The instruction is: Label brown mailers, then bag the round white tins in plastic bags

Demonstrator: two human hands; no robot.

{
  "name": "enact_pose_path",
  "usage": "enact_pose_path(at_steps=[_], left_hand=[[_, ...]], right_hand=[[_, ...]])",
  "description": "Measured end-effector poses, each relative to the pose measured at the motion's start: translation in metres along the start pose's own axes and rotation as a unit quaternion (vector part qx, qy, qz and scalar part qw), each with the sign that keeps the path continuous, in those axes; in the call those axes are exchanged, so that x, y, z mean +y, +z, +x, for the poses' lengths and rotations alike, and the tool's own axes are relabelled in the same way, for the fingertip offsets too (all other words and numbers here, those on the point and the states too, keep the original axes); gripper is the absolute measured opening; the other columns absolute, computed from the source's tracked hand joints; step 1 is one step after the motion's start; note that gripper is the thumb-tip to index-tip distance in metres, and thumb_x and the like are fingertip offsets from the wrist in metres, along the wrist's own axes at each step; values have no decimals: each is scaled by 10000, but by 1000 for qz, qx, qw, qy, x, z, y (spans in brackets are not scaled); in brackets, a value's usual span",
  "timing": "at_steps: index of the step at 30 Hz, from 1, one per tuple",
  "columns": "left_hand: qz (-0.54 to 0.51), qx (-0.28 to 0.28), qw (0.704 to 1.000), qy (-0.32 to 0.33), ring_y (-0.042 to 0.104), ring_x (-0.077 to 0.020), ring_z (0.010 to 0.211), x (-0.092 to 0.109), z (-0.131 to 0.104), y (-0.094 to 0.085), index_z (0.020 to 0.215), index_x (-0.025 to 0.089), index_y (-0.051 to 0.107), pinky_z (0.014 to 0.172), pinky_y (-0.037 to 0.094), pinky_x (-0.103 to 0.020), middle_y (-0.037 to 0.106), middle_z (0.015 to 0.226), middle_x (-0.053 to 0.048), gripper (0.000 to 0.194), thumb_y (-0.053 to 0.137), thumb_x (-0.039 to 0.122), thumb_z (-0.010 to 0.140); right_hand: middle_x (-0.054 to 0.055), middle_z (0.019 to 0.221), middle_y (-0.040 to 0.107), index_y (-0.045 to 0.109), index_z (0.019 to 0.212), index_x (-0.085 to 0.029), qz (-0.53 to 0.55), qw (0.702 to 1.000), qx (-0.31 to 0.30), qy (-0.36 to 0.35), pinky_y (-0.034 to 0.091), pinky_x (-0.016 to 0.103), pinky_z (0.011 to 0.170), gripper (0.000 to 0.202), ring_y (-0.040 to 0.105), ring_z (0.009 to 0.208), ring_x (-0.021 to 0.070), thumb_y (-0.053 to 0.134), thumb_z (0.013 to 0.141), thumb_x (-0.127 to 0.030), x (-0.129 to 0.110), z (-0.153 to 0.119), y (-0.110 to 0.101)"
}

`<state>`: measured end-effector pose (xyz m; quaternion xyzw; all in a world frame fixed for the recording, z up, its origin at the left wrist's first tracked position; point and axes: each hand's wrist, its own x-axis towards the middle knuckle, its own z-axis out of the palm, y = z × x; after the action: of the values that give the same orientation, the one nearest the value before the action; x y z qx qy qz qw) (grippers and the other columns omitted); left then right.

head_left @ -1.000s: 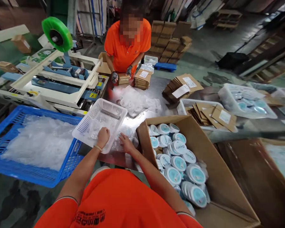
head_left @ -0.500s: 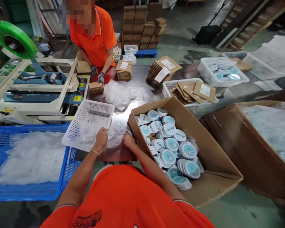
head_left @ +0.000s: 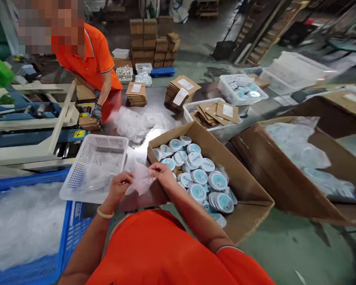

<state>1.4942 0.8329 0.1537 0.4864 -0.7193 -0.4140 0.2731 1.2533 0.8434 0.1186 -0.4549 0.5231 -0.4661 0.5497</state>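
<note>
Between my two hands a clear bubble-wrap bag is stretched out above the metal table. My left hand pinches its left edge, and the fingers of my right hand are closed on its upper right edge. Whether anything is inside the bag, I cannot tell. Left of it, a white perforated basket holds more clear bags. Close by my right forearm stands an open cardboard box with many round white discs bearing blue labels, some in stacks.
A blue crate of clear plastic bags is at lower left. Past the basket, a clear plastic pile lies near a co-worker in orange beside a taping machine. Flat cartons and another cardboard box stand farther off.
My hands have raised the clear bag off the table and spread it between them. The view has swung right. The co-worker's small brown box has moved toward the taping machine.
</note>
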Motion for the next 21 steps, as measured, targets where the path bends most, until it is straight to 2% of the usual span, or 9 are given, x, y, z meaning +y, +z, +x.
enact_pose_path(at_steps=[3, 5, 7, 9, 12, 16, 19, 20, 21], left_hand=[[133, -67, 989, 16, 709, -244, 1069, 1, 1, -12, 727, 218, 720, 991, 563, -403, 795, 1018, -74, 301, 497, 31, 803], [230, -106, 967, 0, 701, -261, 1061, 7, -3, -5, 825, 210, 772, 1020, 543, -440, 799, 1026, -85, 348, 484, 17, 830], [280, -153, 948, -19, 707, -271, 1046, 13, -10, 13, 858, 200, 789, 1004, 545, -434, 803, 1007, -88, 329, 512, 23, 836], [290, -188, 937, -42, 722, -271, 1031, 18, -16, 32, 850, 198, 793, 970, 556, -411, 809, 997, -84, 287, 554, 39, 827], [285, -184, 938, -74, 732, -255, 1011, 17, -20, 48, 847, 197, 788, 955, 560, -383, 812, 991, -79, 281, 565, 32, 805], [223, -109, 965, -83, 732, -228, 1040, 8, -19, 42, 1021, 215, 794, 1009, 573, -379, 812, 1100, -60, 432, 552, -7, 739], [166, -70, 980, -88, 746, -235, 1075, 2, -17, 39, 1105, 217, 793, 1031, 590, -393, 810, 1191, -67, 541, 556, -24, 683], [149, -65, 983, -88, 754, -239, 1053, 1, -16, 39, 1083, 212, 799, 1011, 602, -391, 818, 1165, -69, 541, 554, -26, 663], [129, -54, 986, -87, 763, -244, 1012, 1, -14, 41, 1042, 206, 804, 977, 617, -391, 828, 1109, -68, 517, 558, -17, 646]], right_hand=[[47, 853, 765, 754, 975, -174, -176, 980, 75, 61, 529, 291, 680, 357, 693, 763, 206, 841, 764, -449, 7, 17, -72], [122, 1074, 789, 745, 1118, -147, -355, 917, 115, 140, 539, 305, 813, 413, 722, 980, 247, 856, 785, -365, 17, 28, -101], [195, 1277, 742, 694, 1280, -110, -460, 858, 109, 198, 520, 323, 922, 550, 681, 1185, 292, 870, 794, -299, 30, 36, -107], [233, 1393, 677, 613, 1408, -84, -482, 845, 90, 215, 500, 339, 975, 721, 618, 1307, 330, 896, 765, -246, 44, 39, -98], [237, 1437, 620, 599, 1398, -96, -489, 842, 80, 211, 489, 344, 970, 775, 584, 1324, 348, 922, 703, -208, 54, 36, -83], [177, 1245, 640, 659, 1150, -145, -500, 841, 104, 181, 490, 350, 912, 333, 627, 1146, 294, 761, 844, -227, 37, 20, -84], [127, 1152, 622, 593, 1191, -193, -375, 908, 187, 22, 529, 384, 877, 237, 616, 1058, 269, 562, 990, -317, 7, -12, -70], [103, 1106, 625, 568, 1220, -214, -281, 940, 190, -49, 552, 382, 823, 267, 624, 987, 255, 544, 1011, -378, -2, -25, -58], [74, 1055, 632, 543, 1257, -241, -177, 969, 142, -97, 568, 362, 749, 321, 633, 880, 228, 558, 1014, -450, -9, -37, -43]])
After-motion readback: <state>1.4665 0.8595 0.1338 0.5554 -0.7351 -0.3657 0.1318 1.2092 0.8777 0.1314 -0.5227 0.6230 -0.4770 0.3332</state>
